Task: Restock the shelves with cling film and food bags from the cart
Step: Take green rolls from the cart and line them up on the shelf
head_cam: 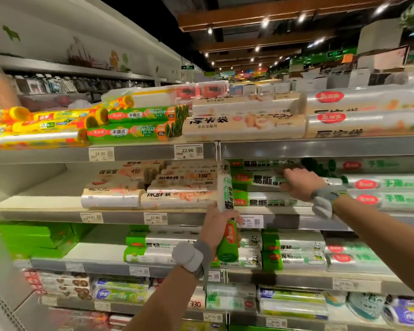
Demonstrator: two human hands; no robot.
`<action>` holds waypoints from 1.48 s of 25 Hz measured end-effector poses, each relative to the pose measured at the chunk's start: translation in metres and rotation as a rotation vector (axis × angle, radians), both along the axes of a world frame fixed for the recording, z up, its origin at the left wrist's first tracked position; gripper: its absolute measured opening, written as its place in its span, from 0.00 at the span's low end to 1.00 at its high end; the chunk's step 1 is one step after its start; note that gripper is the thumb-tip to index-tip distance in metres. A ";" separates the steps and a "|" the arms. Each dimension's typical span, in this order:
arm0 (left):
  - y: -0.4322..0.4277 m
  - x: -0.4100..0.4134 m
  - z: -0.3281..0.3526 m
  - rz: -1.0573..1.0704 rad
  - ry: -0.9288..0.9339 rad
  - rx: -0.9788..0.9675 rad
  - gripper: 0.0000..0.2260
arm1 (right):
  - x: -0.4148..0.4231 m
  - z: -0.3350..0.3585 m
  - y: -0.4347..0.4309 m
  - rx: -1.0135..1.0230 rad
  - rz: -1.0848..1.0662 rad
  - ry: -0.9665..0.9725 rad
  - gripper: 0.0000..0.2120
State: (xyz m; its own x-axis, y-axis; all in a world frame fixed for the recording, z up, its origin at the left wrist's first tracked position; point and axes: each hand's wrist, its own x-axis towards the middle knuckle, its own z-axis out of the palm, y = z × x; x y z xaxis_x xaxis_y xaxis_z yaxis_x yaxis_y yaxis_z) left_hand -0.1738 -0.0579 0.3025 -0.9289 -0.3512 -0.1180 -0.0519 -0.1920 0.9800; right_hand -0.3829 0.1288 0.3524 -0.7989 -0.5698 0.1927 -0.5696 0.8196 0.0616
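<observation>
- Gripping one cling film roll [226,199] at lower centre of the frame, the left hand [214,231] has its fingers curled tight round the roll's lower half. The roll stands upright, its green end down, in front of the middle shelf's [120,217] edge.
- Two grey wrist bands show, one on the left wrist [189,256] and one on the right [323,201]. Both forearms are cut off by the bottom and right edges.
- Right of centre, the right hand [301,185] lies on a stack of three green-labelled rolls [261,199] on the middle shelf. Its fingers [286,174] are stretched out, slightly spread and touching the second roll; the tips are blurred.
- Left of that stack, beige food bag rolls [177,197] are piled several deep. The back ones are hidden, so their number cannot be told.
- Three white price tags [155,218] hang on that shelf's edge; the third is partly covered by the held roll.
- Higher up, at upper left of the frame, two green rolls [134,132] lie stacked beside yellow rolls [46,125], which are smeared by blur.
- Farthest away, at upper right of the frame, ceiling lights [264,22] and distant displays are too small to read.
</observation>
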 end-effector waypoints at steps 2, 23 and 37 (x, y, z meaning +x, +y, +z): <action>-0.003 -0.018 0.010 -0.002 0.044 -0.063 0.27 | -0.028 0.004 -0.012 0.044 0.013 -0.078 0.18; -0.034 -0.119 -0.013 0.040 0.109 -0.439 0.18 | -0.157 -0.037 -0.085 0.020 0.001 0.145 0.18; -0.034 -0.118 -0.015 0.006 0.148 -0.491 0.19 | -0.162 -0.033 -0.090 -0.093 0.001 0.174 0.19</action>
State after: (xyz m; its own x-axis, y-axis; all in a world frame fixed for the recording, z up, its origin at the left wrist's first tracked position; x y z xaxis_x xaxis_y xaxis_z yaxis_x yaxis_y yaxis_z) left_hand -0.2921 -0.0923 0.2879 -0.9208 -0.3379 0.1947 0.0936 0.2932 0.9515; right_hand -0.5453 0.0389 0.3192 -0.7483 -0.5440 0.3796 -0.5578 0.8257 0.0837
